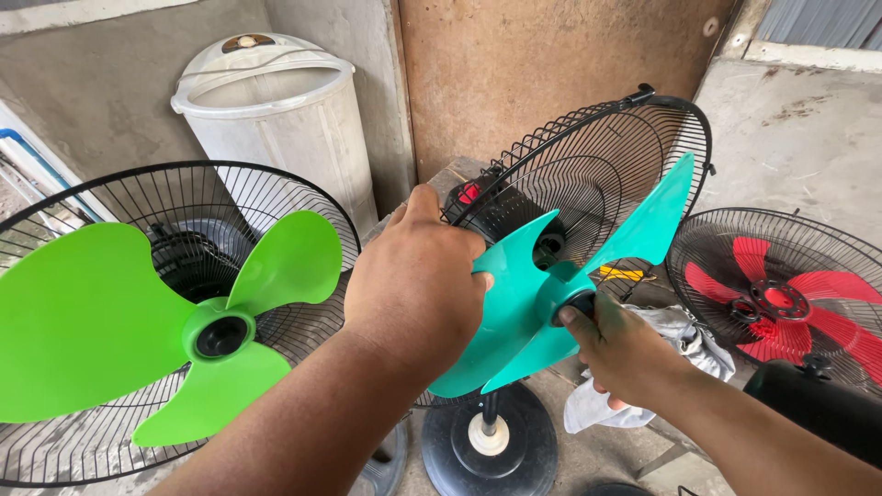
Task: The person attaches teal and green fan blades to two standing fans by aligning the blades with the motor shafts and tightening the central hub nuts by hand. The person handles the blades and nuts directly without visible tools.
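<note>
Left hand [418, 280] curled on a teal fan blade [551, 285] at ctr; right hand [616, 344] pinches its black hub cap [581, 301], w/ grey rag [675, 331]. Lime-green fan [138, 321] at 9 o'clock, red fan [790, 298] at 3.

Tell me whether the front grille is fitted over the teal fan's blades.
No: the teal blades stand bare before the rear grille, with the left hand gripping one blade and the right hand at the black hub cap.
</note>
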